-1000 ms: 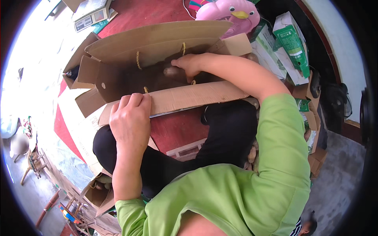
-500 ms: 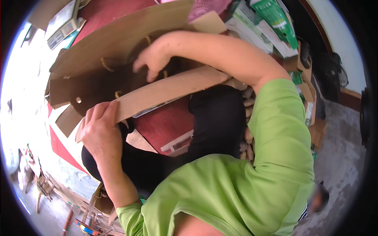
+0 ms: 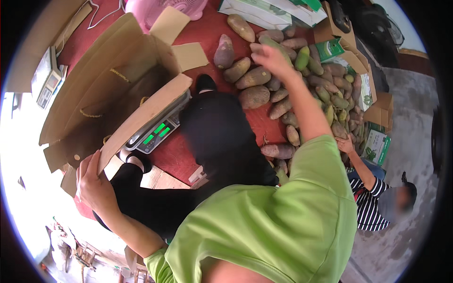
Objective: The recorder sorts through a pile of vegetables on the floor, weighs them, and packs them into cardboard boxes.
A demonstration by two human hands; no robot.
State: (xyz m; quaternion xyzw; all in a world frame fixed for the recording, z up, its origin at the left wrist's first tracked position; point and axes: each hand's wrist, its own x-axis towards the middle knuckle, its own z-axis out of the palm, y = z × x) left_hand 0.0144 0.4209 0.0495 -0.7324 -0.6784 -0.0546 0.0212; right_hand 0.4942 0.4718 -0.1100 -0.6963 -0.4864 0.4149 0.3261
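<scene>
My left hand (image 3: 94, 184) pinches the straight flap edge of the wide-open cardboard box (image 3: 106, 70), and my blurry right hand (image 3: 270, 57) is loosely spread over rough, lumpy vegetables (image 3: 254, 97) piled on the red mat (image 3: 259, 121).

Red mat (image 3: 174, 162) beneath tubers (image 3: 281, 107) and scale (image 3: 158, 129)

The carton (image 3: 113, 96) opens upward between raised flaps (image 3: 145, 117); its shadowed depth is hard to judge.
</scene>
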